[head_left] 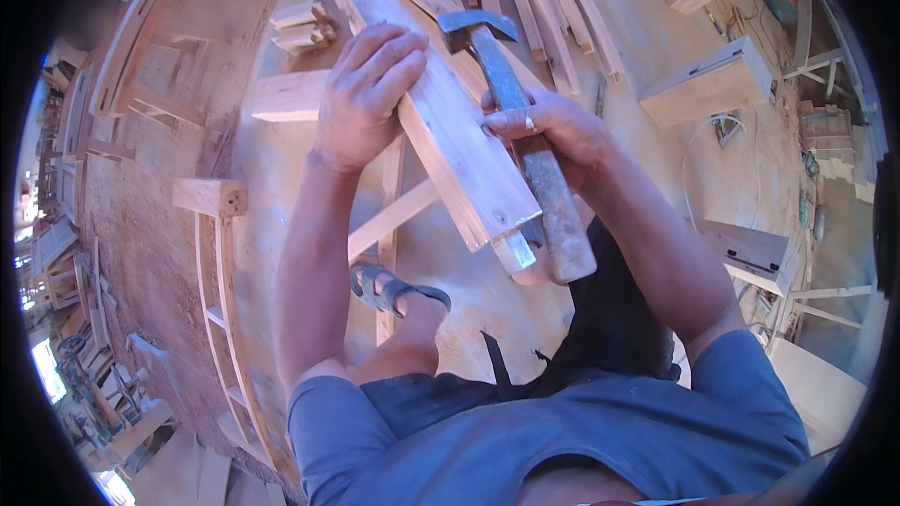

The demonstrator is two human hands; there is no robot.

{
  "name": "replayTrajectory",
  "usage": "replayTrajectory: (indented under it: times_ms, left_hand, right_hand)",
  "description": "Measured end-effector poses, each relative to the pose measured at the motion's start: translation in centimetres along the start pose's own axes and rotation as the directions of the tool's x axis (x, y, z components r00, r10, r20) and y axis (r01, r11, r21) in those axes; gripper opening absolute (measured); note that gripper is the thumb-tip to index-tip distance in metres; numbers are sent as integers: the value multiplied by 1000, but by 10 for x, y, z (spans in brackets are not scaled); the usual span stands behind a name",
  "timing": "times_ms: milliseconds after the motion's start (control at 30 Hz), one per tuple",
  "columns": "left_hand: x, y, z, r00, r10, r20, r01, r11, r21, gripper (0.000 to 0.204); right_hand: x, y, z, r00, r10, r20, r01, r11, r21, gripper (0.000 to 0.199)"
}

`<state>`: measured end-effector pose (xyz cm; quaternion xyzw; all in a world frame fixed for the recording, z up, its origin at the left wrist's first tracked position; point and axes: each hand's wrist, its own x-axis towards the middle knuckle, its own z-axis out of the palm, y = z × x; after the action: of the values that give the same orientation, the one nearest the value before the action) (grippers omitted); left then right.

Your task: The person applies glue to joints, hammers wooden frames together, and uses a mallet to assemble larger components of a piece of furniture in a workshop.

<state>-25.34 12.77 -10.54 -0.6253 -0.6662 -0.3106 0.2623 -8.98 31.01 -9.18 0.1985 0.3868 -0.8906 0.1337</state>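
Note:
My left hand (366, 94) grips a thick pale wooden beam (450, 145) from its left side, holding it slanted up off the floor. A small tenon sticks out of the beam's near end. My right hand (553, 126) is wrapped around the worn wooden handle of a hammer (525, 122), whose dark metal head (476, 23) lies against the beam's right face. The hammer handle runs parallel to the beam, down toward my lap. I am seated, with my sandalled left foot (394, 289) on the floor below the beam.
A curved wooden frame (220, 272) lies on the floor at left. Several long slats (553, 0) lie beyond the beam, with short blocks (300, 28) beside them. Unfinished wooden drawer boxes (712, 84) stand at right. More frames are stacked at far left.

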Motion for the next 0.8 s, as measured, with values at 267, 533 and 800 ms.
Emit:
replayTrajectory:
  times_ms: [267,533,800]
  left_hand:
    - [-2,9,1,993,120,9,-120,983,138,25]
    - [-18,-45,22,311,-948,66,712,186,-677,28]
    - [6,-42,24,209,-931,298,391,-200,-898,33]
  right_hand:
    - [-2,14,12,997,-42,60,48,994,-99,40]
    - [-1,21,16,957,-261,-129,115,746,-656,55]
    - [4,22,14,933,-349,-93,211,736,-643,55]
